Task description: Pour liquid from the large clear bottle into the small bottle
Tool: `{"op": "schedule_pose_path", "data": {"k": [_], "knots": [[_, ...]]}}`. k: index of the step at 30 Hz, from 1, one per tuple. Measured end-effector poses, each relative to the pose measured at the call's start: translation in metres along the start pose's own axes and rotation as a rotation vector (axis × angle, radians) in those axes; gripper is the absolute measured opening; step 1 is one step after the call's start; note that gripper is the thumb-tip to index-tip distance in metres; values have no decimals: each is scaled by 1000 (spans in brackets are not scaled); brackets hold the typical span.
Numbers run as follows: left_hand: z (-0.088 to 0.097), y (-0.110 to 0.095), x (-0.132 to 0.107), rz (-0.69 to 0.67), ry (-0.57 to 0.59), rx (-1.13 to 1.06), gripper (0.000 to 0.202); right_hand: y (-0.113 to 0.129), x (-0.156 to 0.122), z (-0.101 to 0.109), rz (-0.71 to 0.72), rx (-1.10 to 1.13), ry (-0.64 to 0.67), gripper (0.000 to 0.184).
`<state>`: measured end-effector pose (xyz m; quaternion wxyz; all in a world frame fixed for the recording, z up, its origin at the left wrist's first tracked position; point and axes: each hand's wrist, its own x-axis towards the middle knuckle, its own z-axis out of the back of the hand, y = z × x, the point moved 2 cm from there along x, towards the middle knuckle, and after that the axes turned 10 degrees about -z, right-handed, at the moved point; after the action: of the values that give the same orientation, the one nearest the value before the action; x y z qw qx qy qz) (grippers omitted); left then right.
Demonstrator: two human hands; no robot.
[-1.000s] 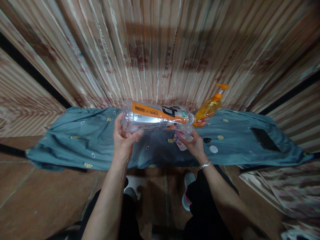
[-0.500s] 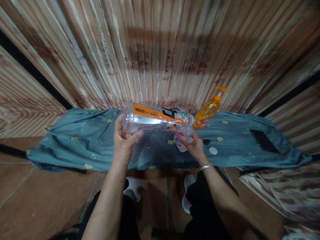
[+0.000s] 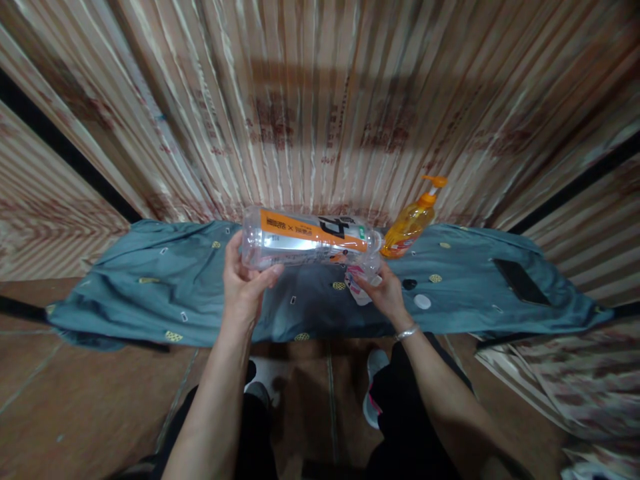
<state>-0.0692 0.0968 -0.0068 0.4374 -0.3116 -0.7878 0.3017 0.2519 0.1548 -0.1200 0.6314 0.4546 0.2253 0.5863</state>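
A large clear plastic bottle [image 3: 305, 235] with an orange and silver label lies sideways in the air above the cloth, its neck to the right. My left hand [image 3: 246, 280] is wrapped around its base, thumb in front. At the neck end, my right hand [image 3: 383, 288] is closed on clear plastic at the shoulder, and some fingers are hidden behind it. Just below the right hand, a pink and white packet or crumpled wrapper [image 3: 359, 293] is partly covered. Close behind the bottle's mouth stands an orange pump bottle [image 3: 407, 228].
A blue-green patterned cloth [image 3: 190, 287] covers the narrow table. To the right are a white round cap [image 3: 423, 302], a small black object [image 3: 409, 284] and a dark phone-like slab [image 3: 520, 281]. Striped curtains [image 3: 320, 100] hang behind, with black poles at both sides.
The whole view has shifted slightly, so things appear a little further left. Both hands keep the same hold on the bottle, which stays sideways.
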Motion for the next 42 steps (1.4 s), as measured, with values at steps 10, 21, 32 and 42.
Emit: {"op": "schedule_pose_path", "data": {"k": [10,21,32,42], "knots": [[3,3,1,10,-19,3,83,1,1,1,-16,10,11,54],[5,5,1,0,-9,-13,77,0,0,-1,-36,38,5,52],[3,5,1,1,-34,-57,72,0,0,2,-33,7,9,53],[4,7,1,-5,-47,-27,75,2,0,0,-29,31,1,50]]}}
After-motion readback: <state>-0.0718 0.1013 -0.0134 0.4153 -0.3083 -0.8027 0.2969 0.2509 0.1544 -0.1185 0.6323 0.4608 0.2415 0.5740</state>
